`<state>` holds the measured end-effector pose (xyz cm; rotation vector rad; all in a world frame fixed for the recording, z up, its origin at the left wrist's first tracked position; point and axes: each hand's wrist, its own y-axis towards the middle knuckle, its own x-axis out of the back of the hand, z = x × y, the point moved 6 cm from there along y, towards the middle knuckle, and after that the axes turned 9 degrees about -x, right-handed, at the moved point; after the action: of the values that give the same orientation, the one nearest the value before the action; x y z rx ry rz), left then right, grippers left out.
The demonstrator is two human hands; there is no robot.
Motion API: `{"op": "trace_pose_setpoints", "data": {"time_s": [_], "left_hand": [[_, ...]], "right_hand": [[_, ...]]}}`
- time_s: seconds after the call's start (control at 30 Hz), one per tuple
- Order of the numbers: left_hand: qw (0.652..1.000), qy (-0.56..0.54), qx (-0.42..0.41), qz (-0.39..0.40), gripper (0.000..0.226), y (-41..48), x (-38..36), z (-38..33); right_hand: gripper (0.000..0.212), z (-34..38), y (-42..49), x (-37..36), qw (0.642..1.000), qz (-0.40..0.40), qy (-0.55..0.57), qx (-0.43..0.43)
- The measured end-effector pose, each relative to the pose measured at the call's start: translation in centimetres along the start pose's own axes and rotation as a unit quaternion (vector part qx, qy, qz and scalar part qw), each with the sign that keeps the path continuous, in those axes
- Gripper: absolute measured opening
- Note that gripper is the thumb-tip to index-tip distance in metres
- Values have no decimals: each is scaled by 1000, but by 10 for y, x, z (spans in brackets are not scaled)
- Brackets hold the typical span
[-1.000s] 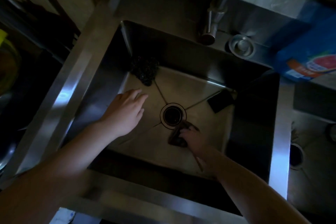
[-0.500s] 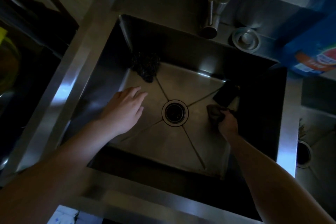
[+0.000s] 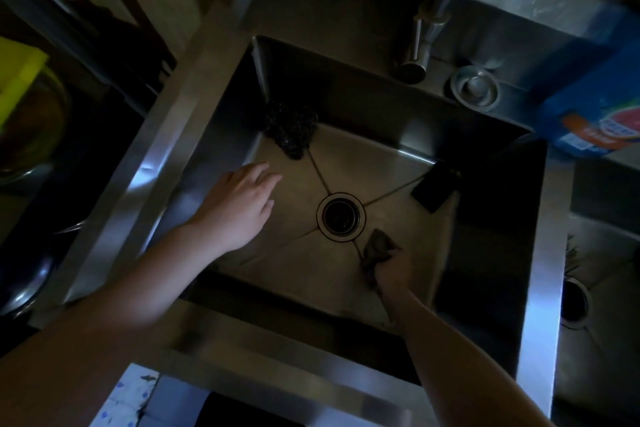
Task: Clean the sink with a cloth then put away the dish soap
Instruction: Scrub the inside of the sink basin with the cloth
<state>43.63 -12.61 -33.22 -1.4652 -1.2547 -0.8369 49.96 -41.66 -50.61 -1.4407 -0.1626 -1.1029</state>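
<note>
The dark, crumpled cleaning cloth (image 3: 378,248) lay bunched in your closed right hand (image 3: 394,270) just right of and nearer you than the round steel drain (image 3: 341,215), while your empty left hand (image 3: 239,204) spread flat on its far side.

Dull silver-grey steel for the sink (image 3: 540,253), crossed by four darker creases running to a black drain (image 3: 341,216); dark brownish-grey cloth (image 3: 377,248); black tangled scourer (image 3: 291,130) in the far left corner; flat black sponge (image 3: 434,189); blue packet (image 3: 595,104) with orange band and pink-red roundel; yellow-green board (image 3: 17,76); white paper with blue specks (image 3: 124,399).
</note>
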Motion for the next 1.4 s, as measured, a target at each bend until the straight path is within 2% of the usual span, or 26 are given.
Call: {"op": "trace_pose_setpoints", "data": {"time_s": [0.1, 0.17, 0.3, 0.43, 0.53, 0.63, 0.77, 0.9, 1.0, 1.07, 1.27, 1.4], "left_hand": [[1000, 1, 13, -3, 46, -9, 6, 8], [1000, -1, 19, -11, 45, -14, 9, 13], [999, 1, 28, -36, 43, -21, 15, 23], [998, 19, 20, -54, 43, -25, 16, 31], [999, -1, 26, -41, 42, -28, 8, 35], [999, 0, 30, -37, 42, -30, 0, 36], [999, -3, 29, -29, 42, -32, -4, 40], [998, -7, 41, -36, 43, -35, -5, 42], [998, 55, 40, 2, 63, -36, -6, 44], [991, 122, 54, 17, 74, -41, -8, 50], [984, 123, 129, -16, 63, -50, 14, 71], [985, 113, 131, -19, 58, -54, 19, 77]], "right_hand": [[34, 3, -18, -22, 997, 45, -52, 43], [35, 11, -32, -40, 975, 92, -150, 134], [31, 29, -63, -82, 864, 192, -341, 316], [36, 56, -82, -116, 769, 188, -427, 436], [39, 83, -87, -138, 718, 174, -455, 497], [39, 115, -88, -151, 682, 154, -461, 546], [40, 155, -69, -155, 682, 116, -447, 568], [44, 185, -44, -153, 705, 109, -436, 549], [45, 211, -31, -151, 724, 98, -418, 541], [46, 227, -28, -151, 724, 92, -408, 549], [44, 277, -33, -153, 698, 50, -402, 591], [52, 290, -31, -152, 715, 42, -418, 558]]}}
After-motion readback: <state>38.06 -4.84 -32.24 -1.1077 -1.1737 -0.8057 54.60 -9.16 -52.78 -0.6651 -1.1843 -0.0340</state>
